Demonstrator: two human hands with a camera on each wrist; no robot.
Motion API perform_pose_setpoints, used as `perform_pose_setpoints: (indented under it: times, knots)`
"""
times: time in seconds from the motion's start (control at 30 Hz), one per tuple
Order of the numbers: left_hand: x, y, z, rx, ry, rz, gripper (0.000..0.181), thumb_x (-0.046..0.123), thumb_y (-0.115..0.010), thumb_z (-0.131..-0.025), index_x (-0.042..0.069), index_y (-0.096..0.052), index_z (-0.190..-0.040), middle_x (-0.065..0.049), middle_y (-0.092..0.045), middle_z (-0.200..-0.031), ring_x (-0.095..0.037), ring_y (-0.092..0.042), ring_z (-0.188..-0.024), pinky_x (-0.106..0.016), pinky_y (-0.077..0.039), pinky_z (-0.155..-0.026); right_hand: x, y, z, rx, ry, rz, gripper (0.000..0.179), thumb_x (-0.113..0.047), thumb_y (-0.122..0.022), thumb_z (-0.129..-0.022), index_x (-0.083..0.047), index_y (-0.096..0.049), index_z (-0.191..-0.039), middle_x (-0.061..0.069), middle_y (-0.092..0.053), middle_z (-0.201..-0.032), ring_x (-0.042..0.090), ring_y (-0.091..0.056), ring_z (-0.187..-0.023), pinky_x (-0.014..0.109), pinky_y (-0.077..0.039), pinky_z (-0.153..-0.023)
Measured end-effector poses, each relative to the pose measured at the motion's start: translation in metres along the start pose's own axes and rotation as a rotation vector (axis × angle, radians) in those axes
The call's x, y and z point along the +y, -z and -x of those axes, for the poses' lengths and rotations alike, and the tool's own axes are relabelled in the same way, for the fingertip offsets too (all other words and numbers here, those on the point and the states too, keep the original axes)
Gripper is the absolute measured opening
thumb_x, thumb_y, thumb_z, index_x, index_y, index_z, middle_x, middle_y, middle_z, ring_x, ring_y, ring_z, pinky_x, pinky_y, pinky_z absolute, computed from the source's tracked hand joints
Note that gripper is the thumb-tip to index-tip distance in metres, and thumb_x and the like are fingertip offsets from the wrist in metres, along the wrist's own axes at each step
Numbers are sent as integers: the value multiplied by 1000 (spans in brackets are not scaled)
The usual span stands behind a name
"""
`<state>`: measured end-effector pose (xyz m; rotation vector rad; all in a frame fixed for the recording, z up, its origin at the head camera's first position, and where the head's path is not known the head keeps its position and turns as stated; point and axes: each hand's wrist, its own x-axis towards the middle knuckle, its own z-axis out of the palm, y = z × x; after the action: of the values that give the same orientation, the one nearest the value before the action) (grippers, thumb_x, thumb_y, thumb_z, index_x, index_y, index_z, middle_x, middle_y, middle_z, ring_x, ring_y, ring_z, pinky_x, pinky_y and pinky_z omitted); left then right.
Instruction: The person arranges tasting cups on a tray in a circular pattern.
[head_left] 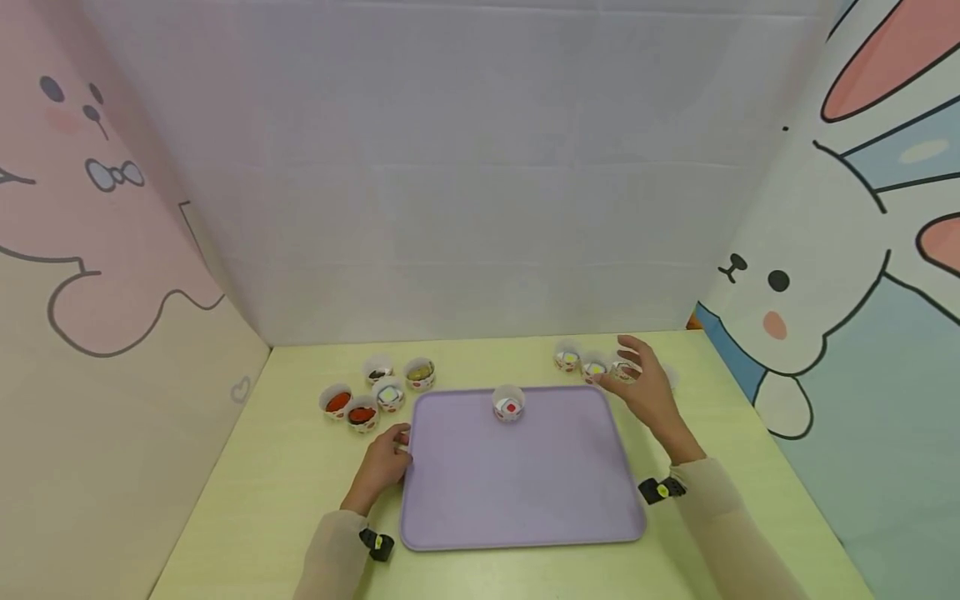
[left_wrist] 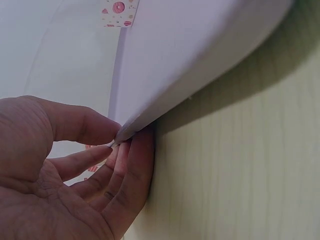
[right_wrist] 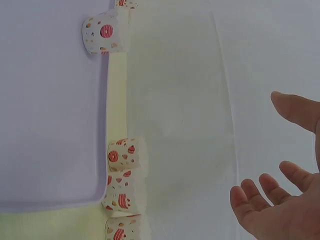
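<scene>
A lavender tray [head_left: 517, 483] lies on the table, and a patterned paper cup [head_left: 508, 403] stands at its back edge with something white and red inside. My left hand [head_left: 380, 468] pinches the tray's left rim; in the left wrist view the thumb is on the rim [left_wrist: 132, 125] with fingers beneath it. Raised near the back right corner, my right hand [head_left: 647, 392] has spread, slightly bent fingers and holds nothing. A row of paper cups [head_left: 595, 367] is close to it, partly hidden by the hand. The right wrist view shows the hand [right_wrist: 285, 200] apart from the cups [right_wrist: 125, 190].
Left of the tray stand several more paper cups, among them one with red contents [head_left: 338, 402], one with a white and yellow item [head_left: 389, 394] and one with greenish contents [head_left: 419, 374]. A pale wall [head_left: 465, 208] rises behind the table [head_left: 247, 500], with cartoon-printed panels at both sides.
</scene>
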<state>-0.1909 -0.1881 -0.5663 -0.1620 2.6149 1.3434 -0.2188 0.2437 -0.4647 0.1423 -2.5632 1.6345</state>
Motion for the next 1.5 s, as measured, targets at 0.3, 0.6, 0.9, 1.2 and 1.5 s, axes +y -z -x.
perform_pose_setpoints:
  times: [0.3,0.6,0.9,1.2,1.5]
  knots:
    - [1,0,1,-4,9,-4,56,-3,-55,-80,-1,-52,-136,-16,-60,-114,-17,-58,-78,-30,-47,-56,21,27,-3,87,5,41,81,-29,-71,-90,-10,-26,-153,18,-31,-156,43,-36,-138,57,-35,-108]
    - [0,0,0,4,2,-9,56,-4,-54,-80,0,-52,-136,-16,-61,-113,-16,-57,-77,-29,-47,-56,37,49,-5,163,-32,68,84,-33,-72,-89,-11,-25,-154,17,-32,-156,42,-36,-138,57,-36,-108]
    - [-1,-1,1,4,-1,-4,56,-3,-54,-80,0,-51,-137,-16,-61,-114,-16,-56,-74,-29,-46,-55,63,61,-8,188,-118,81,86,-39,-70,-89,-9,-23,-155,20,-28,-157,44,-32,-140,58,-35,-108]
    - [-5,-2,-1,4,-5,-3,56,-4,-54,-81,0,-51,-137,-16,-61,-114,-15,-56,-73,-29,-46,-54,87,65,-8,185,-211,60,89,-37,-69,-90,-8,-17,-157,19,-19,-162,44,-24,-145,58,-29,-112]
    - [-5,-3,0,6,-7,-7,56,-3,-54,-81,0,-51,-137,-16,-61,-114,-14,-54,-71,-29,-46,-54,108,63,-16,180,-252,36,90,-32,-70,-90,-8,-15,-157,18,-17,-162,44,-24,-145,59,-32,-111]
